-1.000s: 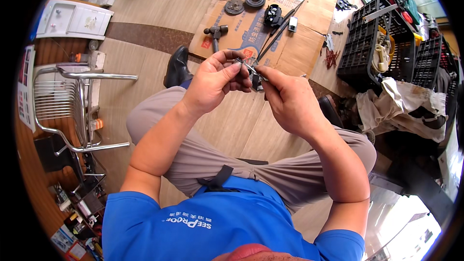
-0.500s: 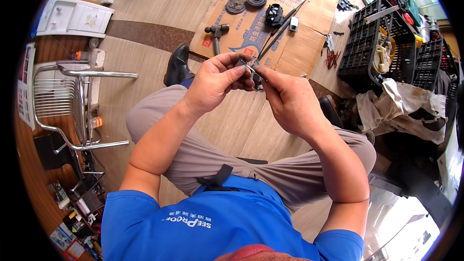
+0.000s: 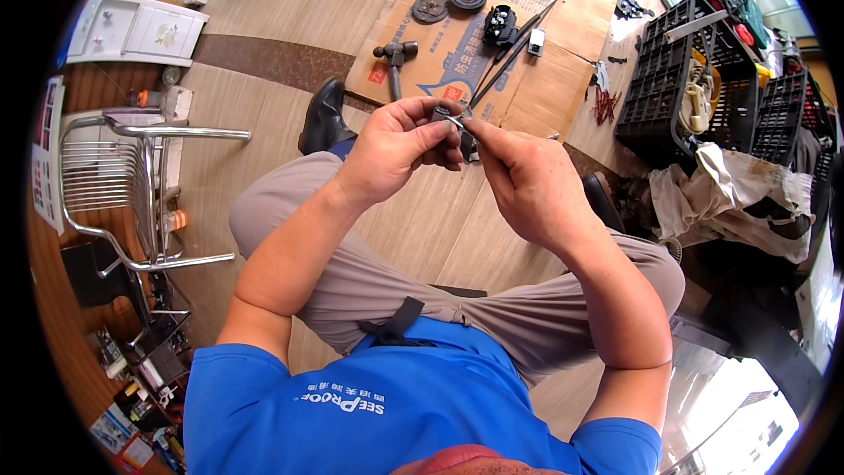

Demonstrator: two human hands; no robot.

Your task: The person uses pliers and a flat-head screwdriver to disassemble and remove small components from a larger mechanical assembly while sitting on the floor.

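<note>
Cardboard sheet (image 3: 492, 79) carries hammer (image 3: 396, 57); hands pinch small part (image 3: 457, 119).

Open floor below the hands (image 3: 466, 158); hammer (image 3: 395, 62) and cardboard (image 3: 492, 53) beyond.

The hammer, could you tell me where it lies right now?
The hammer lies on the flattened cardboard on the floor, near its left edge, beyond the left hand.
</note>
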